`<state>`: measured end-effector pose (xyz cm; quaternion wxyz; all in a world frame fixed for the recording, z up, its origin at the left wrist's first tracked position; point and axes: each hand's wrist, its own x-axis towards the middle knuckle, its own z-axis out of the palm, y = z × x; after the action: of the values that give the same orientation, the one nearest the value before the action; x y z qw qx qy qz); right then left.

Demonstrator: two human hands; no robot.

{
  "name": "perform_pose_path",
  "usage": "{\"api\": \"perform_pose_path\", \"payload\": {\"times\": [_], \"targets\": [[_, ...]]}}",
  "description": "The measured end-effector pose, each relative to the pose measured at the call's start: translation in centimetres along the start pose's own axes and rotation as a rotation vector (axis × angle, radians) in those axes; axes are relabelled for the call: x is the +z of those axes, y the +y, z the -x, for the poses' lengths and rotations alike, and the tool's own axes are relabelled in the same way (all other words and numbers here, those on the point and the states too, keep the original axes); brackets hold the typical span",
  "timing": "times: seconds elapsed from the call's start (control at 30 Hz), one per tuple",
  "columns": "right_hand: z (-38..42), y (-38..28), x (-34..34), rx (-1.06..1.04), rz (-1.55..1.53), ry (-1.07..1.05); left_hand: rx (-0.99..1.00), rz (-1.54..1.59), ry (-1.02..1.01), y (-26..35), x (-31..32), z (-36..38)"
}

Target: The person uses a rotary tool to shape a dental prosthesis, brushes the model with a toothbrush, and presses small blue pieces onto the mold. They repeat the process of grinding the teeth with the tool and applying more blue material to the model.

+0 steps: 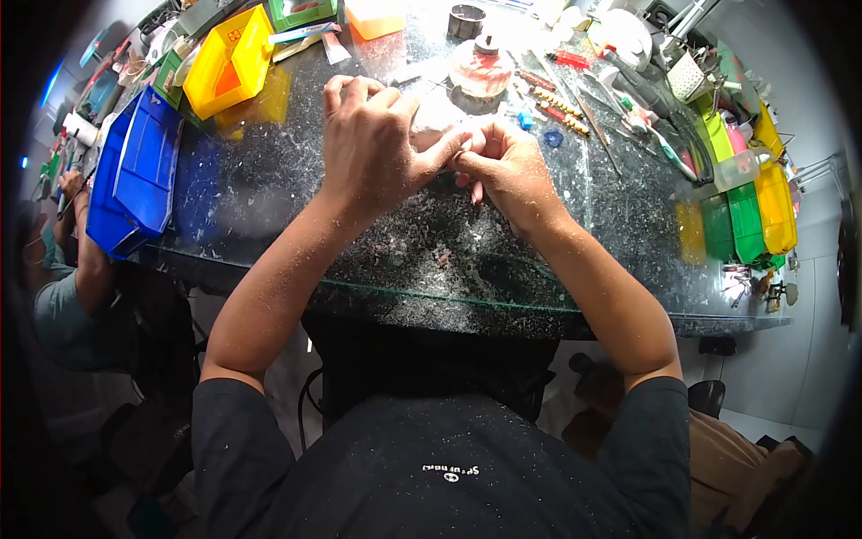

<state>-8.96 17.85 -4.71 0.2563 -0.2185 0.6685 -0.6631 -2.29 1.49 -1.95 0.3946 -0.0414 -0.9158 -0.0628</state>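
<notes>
Over the worktop, my left hand (371, 135) curls around a pale, plaster-like piece (434, 119), most of it covered by the fingers and washed out by glare. Its thumb reaches across to my right hand (505, 166). The right fingers are pinched together at the near right side of that piece; whatever is between them is too small and hidden to name. Fine white dust coats both forearms. Just beyond the hands stands a rounded glass jar (482, 74) with pinkish contents. Small blue bits (525, 119) lie right of the jar.
A blue bin (135, 175) and a yellow bin (230, 63) stand at left. Brushes and hand tools (575, 99) lie at back right. Green bins (743, 220) and another yellow bin (777, 211) are at far right. White dust covers the dark worktop (431, 242). Another person's arm (90, 256) shows at left.
</notes>
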Motion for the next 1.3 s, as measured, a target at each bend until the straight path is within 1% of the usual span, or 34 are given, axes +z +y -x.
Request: {"api": "perform_pose_path", "payload": {"times": [0.03,0.17,0.33,0.5,0.6,0.7,0.73,0.77,0.8,0.87,0.93,0.97,1.0,1.07,1.1,1.13,1.2,1.23,1.27,1.3], "targets": [[-0.1,0.0,0.0,0.0,0.013,0.001,0.013,-0.023,-0.014,0.0,0.0,0.0],[0.2,-0.3,0.0,0.002,-0.056,0.017,-0.133,0.106,0.023,-0.1,-0.5,-0.1],[0.2,-0.2,-0.3,-0.011,-0.078,0.029,-0.102,0.08,0.035,-0.2,-0.2,0.1],[0.3,-0.3,0.1,-0.02,-0.006,0.026,-0.114,0.089,0.003,-0.1,-0.3,0.0],[0.3,-0.2,0.2,-0.015,0.03,0.024,-0.077,0.05,-0.016,0.2,-0.4,0.0],[0.4,-0.7,-0.2,-0.019,0.024,0.049,-0.065,0.084,-0.006,0.0,-0.2,0.2],[0.4,-1.0,-0.6,-0.022,0.012,0.06,-0.144,0.18,0.055,-0.2,-0.1,0.2],[0.2,-1.5,-1.6,-0.029,0.072,0.077,-0.223,0.275,0.115,-0.7,0.1,0.2],[-0.2,-1.8,-3.1,-0.096,0.21,0.106,-0.304,0.37,0.177,-1.1,0.3,0.2],[-0.1,-3.2,-5.2,-0.216,0.574,0.2,-0.509,0.834,0.133,-1.8,0.3,0.5],[-0.6,-4.3,-8.2,-0.257,0.967,0.256,-0.481,1.189,0.178,-2.7,0.1,0.5],[-1.5,-4.7,-10.3,-0.287,1.006,0.321,-0.68,1.298,0.261,-3.2,0.7,0.7],[-2.6,-5.2,-12.6,-0.314,1.044,0.388,-0.752,1.463,0.251,-3.8,0.6,0.7],[-4.7,-6.1,-17.1,-0.332,1.109,0.575,-0.729,1.674,0.245,-4.2,0.2,0.9],[-6.9,-5.2,-21.7,-0.441,1.235,0.572,-0.741,1.671,0.248,-4.4,0.3,1.1],[-8.8,-3.6,-26.1,-0.554,1.358,0.565,-0.695,1.667,0.221,-4.3,0.4,1.1],[-9.9,-2.9,-29.1,-0.29,1.531,0.5,-0.607,1.645,0.174,-4.3,0.4,1.1],[-10.2,-2.6,-29.5,-0.23,1.557,0.49,-0.747,1.536,0.32,-4.2,1.2,0.8],[-10.6,-2.3,-29.8,-0.172,1.582,0.475,-0.691,1.417,0.235,-3.9,1.4,0.6],[-10.5,-2.2,-29.4,-0.197,1.623,0.448,-0.622,1.296,0.167,-4.4,1.9,1.0]]}}
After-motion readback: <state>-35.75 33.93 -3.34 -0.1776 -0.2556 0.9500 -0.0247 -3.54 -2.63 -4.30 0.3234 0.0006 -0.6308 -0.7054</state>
